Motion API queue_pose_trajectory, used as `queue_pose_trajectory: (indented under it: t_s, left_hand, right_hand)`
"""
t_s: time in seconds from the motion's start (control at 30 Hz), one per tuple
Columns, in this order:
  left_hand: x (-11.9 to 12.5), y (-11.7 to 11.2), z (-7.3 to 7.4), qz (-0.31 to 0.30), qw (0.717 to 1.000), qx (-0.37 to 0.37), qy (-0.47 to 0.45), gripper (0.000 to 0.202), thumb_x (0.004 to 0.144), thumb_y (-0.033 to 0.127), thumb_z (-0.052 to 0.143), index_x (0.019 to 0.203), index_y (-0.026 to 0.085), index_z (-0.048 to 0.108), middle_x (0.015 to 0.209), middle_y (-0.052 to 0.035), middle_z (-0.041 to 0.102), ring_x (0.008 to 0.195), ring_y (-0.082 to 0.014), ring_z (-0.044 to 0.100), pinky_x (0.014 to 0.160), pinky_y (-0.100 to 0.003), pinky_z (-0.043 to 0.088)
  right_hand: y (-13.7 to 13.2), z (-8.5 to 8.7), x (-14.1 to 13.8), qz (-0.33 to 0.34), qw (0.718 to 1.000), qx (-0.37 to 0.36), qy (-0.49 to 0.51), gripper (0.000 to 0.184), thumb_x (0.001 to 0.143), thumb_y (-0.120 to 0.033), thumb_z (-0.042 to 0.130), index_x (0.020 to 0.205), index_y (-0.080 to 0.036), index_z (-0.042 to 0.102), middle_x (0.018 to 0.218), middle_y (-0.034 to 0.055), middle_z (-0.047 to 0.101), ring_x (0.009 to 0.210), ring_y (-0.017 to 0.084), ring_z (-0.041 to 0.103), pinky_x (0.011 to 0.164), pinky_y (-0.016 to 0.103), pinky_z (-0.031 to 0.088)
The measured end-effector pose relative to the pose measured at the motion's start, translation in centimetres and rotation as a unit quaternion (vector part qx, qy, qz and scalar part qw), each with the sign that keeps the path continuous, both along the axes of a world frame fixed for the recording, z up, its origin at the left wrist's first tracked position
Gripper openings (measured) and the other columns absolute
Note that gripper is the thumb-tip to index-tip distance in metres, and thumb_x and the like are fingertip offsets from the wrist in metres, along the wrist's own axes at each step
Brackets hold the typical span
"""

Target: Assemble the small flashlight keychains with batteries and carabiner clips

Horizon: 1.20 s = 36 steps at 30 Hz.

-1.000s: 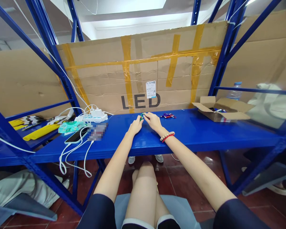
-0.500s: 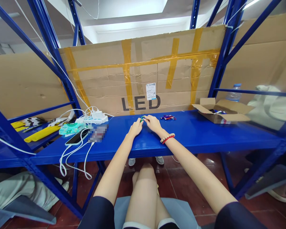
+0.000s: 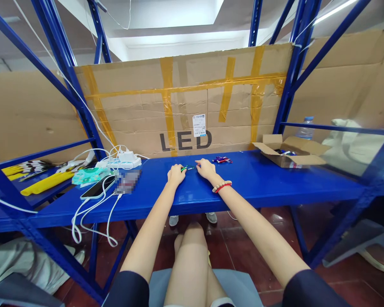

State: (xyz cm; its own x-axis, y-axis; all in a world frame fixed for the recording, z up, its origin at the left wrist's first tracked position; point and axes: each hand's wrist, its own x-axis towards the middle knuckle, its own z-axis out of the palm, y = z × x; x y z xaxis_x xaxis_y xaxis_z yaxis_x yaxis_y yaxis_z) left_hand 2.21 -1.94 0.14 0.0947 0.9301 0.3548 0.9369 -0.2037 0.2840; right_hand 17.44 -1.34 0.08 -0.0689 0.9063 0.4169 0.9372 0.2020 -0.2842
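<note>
You're mid-fiddle: left hand (image 3: pixel 176 174) pinches the small green piece (image 3: pixel 184 169), right hand (image 3: pixel 206 169) curled with its grip unclear, so next needs fine fingertip alignment.

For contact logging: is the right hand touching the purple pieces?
No, the right hand rests on the shelf apart from the purple pieces, by the green piece.

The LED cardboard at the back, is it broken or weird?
A bit. The cardboard sheet behind the blue shelf is creased and patched with yellow tape strips, some slanted. At the left, white cables dangle off the shelf's front edge.
</note>
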Motion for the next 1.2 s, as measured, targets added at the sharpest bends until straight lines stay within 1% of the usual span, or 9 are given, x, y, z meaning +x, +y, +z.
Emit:
queue_pose_trajectory:
  t_s: [0.13, 0.23, 0.43, 0.57, 0.67, 0.77, 0.87, 1.03, 1.2]
  left_hand:
    - [-0.1, 0.0, -0.2, 0.022, 1.000, -0.002, 0.012, 0.025, 0.085, 0.029, 0.044, 0.098, 0.018, 0.062, 0.110, -0.0111, 0.057, 0.107, -0.0250, 0.049, 0.088, -0.035, 0.042]
    - [-0.1, 0.0, -0.3, 0.041, 0.999, -0.001, 0.005, 0.026, 0.083, 0.024, 0.044, 0.100, 0.018, 0.062, 0.111, -0.0124, 0.056, 0.109, -0.0261, 0.049, 0.089, -0.036, 0.041]
    - [-0.1, 0.1, -0.4, 0.060, 0.998, -0.004, -0.018, 0.029, 0.080, 0.021, 0.043, 0.102, 0.014, 0.062, 0.112, -0.0154, 0.053, 0.110, -0.0289, 0.046, 0.090, -0.039, 0.040]
    - [-0.1, 0.2, -0.6, 0.053, 0.998, 0.000, -0.032, 0.030, 0.078, 0.020, 0.045, 0.101, 0.014, 0.063, 0.111, -0.0161, 0.053, 0.110, -0.0304, 0.046, 0.090, -0.040, 0.040]
    - [-0.2, 0.5, -0.8, 0.009, 0.999, 0.011, -0.034, 0.030, 0.077, 0.017, 0.047, 0.103, 0.015, 0.063, 0.108, -0.0142, 0.055, 0.107, -0.0289, 0.048, 0.089, -0.038, 0.042]
    - [-0.1, 1.0, -1.1, -0.081, 0.996, 0.025, -0.036, 0.033, 0.077, 0.011, 0.047, 0.105, 0.021, 0.063, 0.106, -0.0080, 0.059, 0.103, -0.0227, 0.050, 0.091, -0.032, 0.041]
    - [-0.1, 1.7, -1.5, -0.166, 0.980, 0.043, -0.105, 0.032, 0.074, 0.005, 0.051, 0.100, 0.019, 0.064, 0.096, -0.0058, 0.063, 0.094, -0.0192, 0.055, 0.089, -0.030, 0.043]
    - [-0.5, 2.8, -2.1, -0.124, 0.975, 0.056, -0.178, 0.015, 0.074, 0.010, 0.056, 0.086, 0.017, 0.062, 0.079, -0.0066, 0.062, 0.083, -0.0211, 0.058, 0.082, -0.035, 0.044]
    - [-0.5, 2.6, -1.8, -0.110, 0.967, 0.062, -0.221, 0.018, 0.081, 0.011, 0.048, 0.096, 0.018, 0.054, 0.070, -0.0015, 0.060, 0.072, -0.0164, 0.059, 0.074, -0.030, 0.045]
  right_hand:
    - [0.5, -0.2, 1.7, -0.090, 0.996, -0.010, -0.008, 0.038, 0.083, -0.023, 0.048, 0.120, -0.014, 0.054, 0.122, 0.0154, 0.050, 0.111, 0.028, 0.045, 0.090, 0.039, 0.034]
    - [1.1, -0.4, 3.8, -0.153, 0.987, -0.005, -0.045, 0.050, 0.081, -0.036, 0.053, 0.124, -0.013, 0.048, 0.128, 0.0170, 0.044, 0.116, 0.032, 0.039, 0.093, 0.044, 0.029]
    - [1.8, -0.6, 7.7, -0.192, 0.978, -0.032, -0.079, 0.048, 0.085, -0.042, 0.044, 0.125, -0.015, 0.048, 0.129, 0.0163, 0.043, 0.119, 0.033, 0.036, 0.091, 0.045, 0.029]
    - [2.0, -0.8, 8.4, -0.192, 0.977, -0.053, -0.072, 0.046, 0.087, -0.040, 0.041, 0.123, -0.013, 0.050, 0.126, 0.0163, 0.046, 0.114, 0.031, 0.042, 0.091, 0.043, 0.029]
    - [1.9, -0.9, 8.3, -0.196, 0.977, -0.030, -0.078, 0.043, 0.087, -0.036, 0.042, 0.121, -0.011, 0.051, 0.123, 0.0177, 0.048, 0.112, 0.031, 0.043, 0.090, 0.042, 0.029]
    - [1.6, -0.6, 7.4, -0.121, 0.987, 0.041, -0.095, 0.038, 0.089, -0.030, 0.040, 0.121, -0.012, 0.050, 0.121, 0.0157, 0.051, 0.110, 0.028, 0.045, 0.090, 0.041, 0.028]
    - [1.2, 0.1, 5.0, 0.060, 0.990, 0.092, -0.092, 0.033, 0.093, -0.029, 0.034, 0.115, -0.017, 0.055, 0.117, 0.0096, 0.056, 0.109, 0.021, 0.047, 0.091, 0.035, 0.028]
    - [0.8, 0.3, 0.0, 0.196, 0.973, 0.067, -0.103, 0.035, 0.094, -0.033, 0.034, 0.096, -0.016, 0.065, 0.102, 0.0083, 0.064, 0.097, 0.019, 0.053, 0.084, 0.032, 0.031]
    - [1.0, -0.2, -1.1, 0.225, 0.969, 0.041, -0.091, 0.031, 0.091, -0.036, 0.042, 0.096, -0.016, 0.065, 0.097, 0.0088, 0.063, 0.091, 0.019, 0.056, 0.076, 0.030, 0.034]
